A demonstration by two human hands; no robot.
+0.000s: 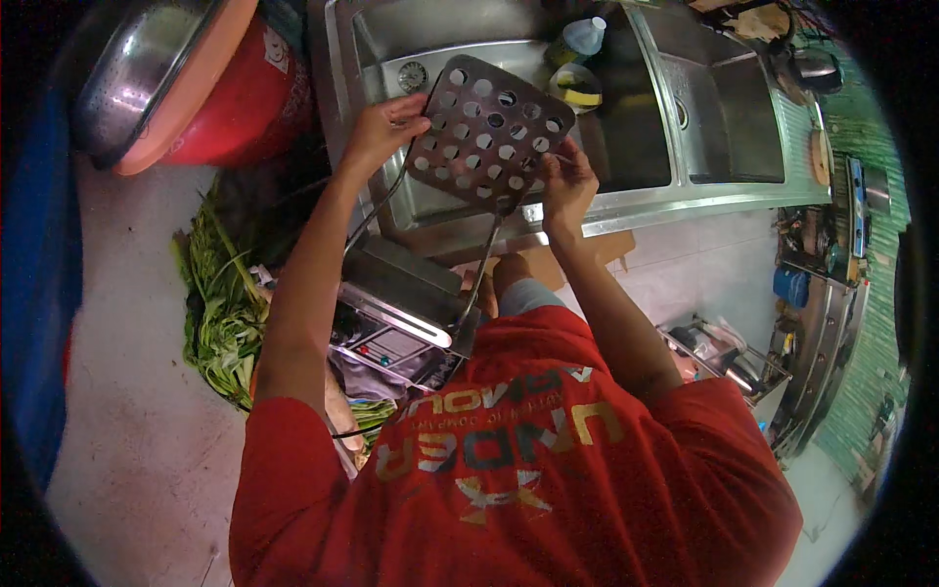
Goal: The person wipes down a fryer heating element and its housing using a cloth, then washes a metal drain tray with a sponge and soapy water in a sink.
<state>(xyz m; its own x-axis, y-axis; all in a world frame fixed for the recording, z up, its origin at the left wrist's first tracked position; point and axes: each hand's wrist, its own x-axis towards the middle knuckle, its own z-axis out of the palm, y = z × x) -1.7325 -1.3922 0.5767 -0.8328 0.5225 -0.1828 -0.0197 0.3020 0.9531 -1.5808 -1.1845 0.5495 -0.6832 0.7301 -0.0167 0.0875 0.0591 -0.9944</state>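
Note:
My left hand [381,136] grips the left edge of a dark, square plate [469,139] with rows of round holes. On its right edge, the fingers of my right hand [568,183] are closed. The plate is tilted above the large basin of a stainless steel sink [425,191]. Two thin metal rods run down from near the plate, towards a dark boxy appliance [396,279]; whether they join the appliance is unclear. Through the holes, parts of the steel basin show.
A bottle [579,40] and a round container with something yellow [577,92] sit in the basin. Leafy greens [227,323] lie on the floor at left. A red tub [235,103] and a steel colander [147,73] stand beside the sink. A metal rack [726,352] is at right.

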